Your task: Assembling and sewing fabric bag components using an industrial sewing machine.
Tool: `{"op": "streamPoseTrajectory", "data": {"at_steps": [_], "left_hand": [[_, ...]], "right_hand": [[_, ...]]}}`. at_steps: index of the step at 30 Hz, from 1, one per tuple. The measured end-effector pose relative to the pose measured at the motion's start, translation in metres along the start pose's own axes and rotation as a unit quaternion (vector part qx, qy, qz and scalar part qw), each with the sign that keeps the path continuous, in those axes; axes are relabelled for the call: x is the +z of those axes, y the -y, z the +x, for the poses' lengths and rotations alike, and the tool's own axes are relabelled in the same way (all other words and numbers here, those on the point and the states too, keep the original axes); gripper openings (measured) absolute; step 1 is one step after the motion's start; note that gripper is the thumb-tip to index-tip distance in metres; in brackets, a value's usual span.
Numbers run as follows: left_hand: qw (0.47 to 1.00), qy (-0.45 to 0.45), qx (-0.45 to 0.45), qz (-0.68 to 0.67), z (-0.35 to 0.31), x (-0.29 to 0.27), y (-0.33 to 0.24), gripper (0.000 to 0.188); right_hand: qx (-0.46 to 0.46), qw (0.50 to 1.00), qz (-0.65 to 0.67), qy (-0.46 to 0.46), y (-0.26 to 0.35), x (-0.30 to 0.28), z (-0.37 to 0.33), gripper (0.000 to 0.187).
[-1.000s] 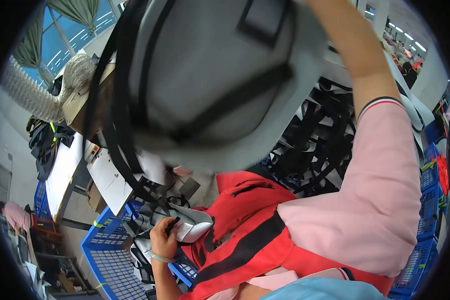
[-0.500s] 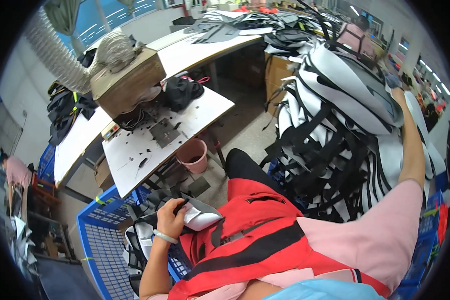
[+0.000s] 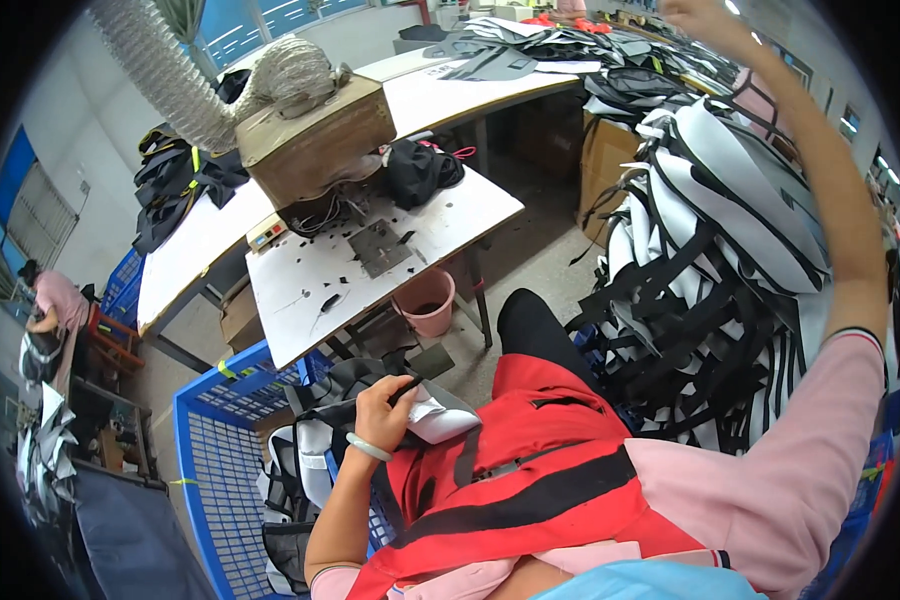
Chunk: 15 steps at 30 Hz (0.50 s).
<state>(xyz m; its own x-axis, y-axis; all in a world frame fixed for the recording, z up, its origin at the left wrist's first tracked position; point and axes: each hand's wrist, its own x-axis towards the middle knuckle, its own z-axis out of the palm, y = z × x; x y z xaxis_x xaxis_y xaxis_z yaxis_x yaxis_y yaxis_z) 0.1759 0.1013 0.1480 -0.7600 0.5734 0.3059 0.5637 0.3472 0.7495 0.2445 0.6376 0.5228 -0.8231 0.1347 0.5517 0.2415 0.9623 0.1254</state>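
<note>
My left hand [image 3: 382,412], with a pale bangle at the wrist, is closed on the black edge of a grey-and-white sewn fabric piece [image 3: 443,418]. That piece lies against my red apron [image 3: 530,425], above the blue crate [image 3: 205,455]. My right arm is raised and stretched out over the tall stack of white panels with black trim [image 3: 740,190]. At the top edge of the picture, my right hand [image 3: 708,22] is partly cut off and blurred; its fingers cannot be made out. Many loose black straps [image 3: 685,300] hang from the stack.
A white table [image 3: 470,215] ahead carries a brown boxy machine [image 3: 315,130] with a silver duct [image 3: 155,60], plus black scraps. Beneath it stands a pink bucket [image 3: 430,305]. A person in pink [image 3: 62,300] bends at the far left. Fabric pieces cover the far table.
My right hand has left the side of the white stack and risen up and leftward to the picture's top edge. My left hand keeps its hold. The view has shifted somewhat.
</note>
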Motion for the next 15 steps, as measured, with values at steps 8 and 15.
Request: {"op": "streamPoseTrajectory", "data": {"at_steps": [8, 15], "left_hand": [[0.995, -0.043, -0.076, -0.042, -0.006, -0.017, 0.009, 0.019], [0.961, -0.111, -0.132, -0.214, -0.008, -0.030, 0.019, 0.018]], "right_hand": [[-0.308, 0.832, 0.271, 0.374, 0.337, 0.211, -0.045, 0.031], [-0.257, 0.582, 0.596, 0.491, 0.433, 0.252, -0.130, 0.026]]}}
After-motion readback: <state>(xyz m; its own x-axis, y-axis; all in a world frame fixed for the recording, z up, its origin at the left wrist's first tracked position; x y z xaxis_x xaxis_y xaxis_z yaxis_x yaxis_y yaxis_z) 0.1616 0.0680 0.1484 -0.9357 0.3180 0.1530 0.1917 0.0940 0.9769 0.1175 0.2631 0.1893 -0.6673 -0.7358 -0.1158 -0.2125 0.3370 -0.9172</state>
